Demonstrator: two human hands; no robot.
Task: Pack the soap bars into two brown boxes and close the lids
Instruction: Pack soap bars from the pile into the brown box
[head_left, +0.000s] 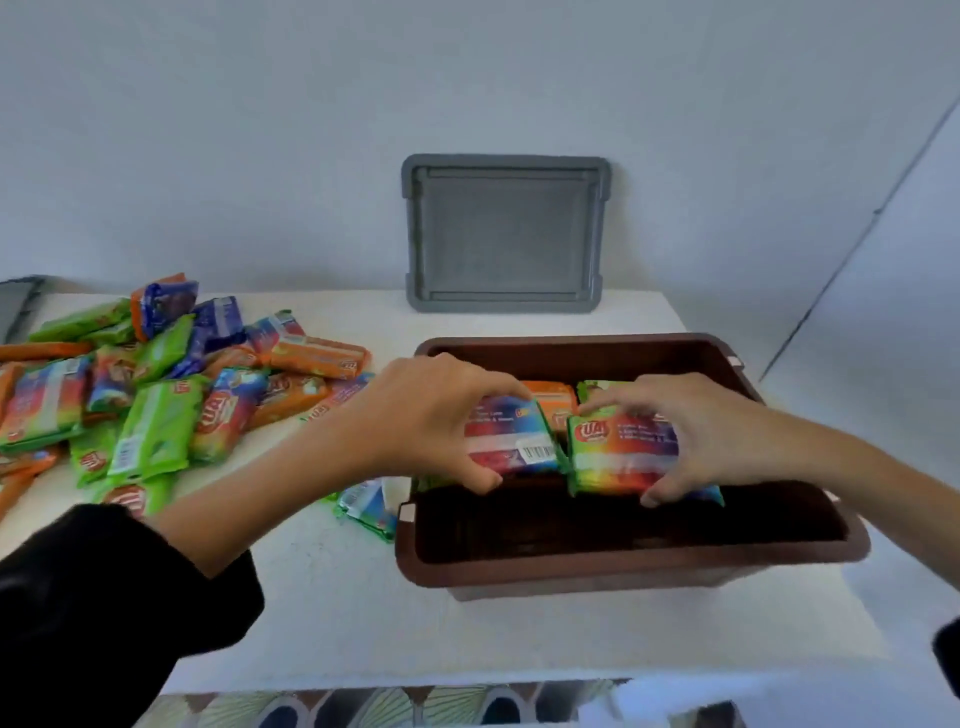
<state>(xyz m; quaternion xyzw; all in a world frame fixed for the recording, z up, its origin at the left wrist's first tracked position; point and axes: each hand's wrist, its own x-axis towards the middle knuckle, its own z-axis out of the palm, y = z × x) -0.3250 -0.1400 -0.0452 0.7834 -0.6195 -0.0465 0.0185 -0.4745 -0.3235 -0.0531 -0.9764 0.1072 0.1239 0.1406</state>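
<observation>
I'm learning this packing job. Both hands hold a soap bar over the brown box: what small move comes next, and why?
Probably lower both bars into the box and let go. The left hand and right hand each grip a soap bar above the open brown box, whose near part looks empty; a few bars already sit at the back.
</observation>
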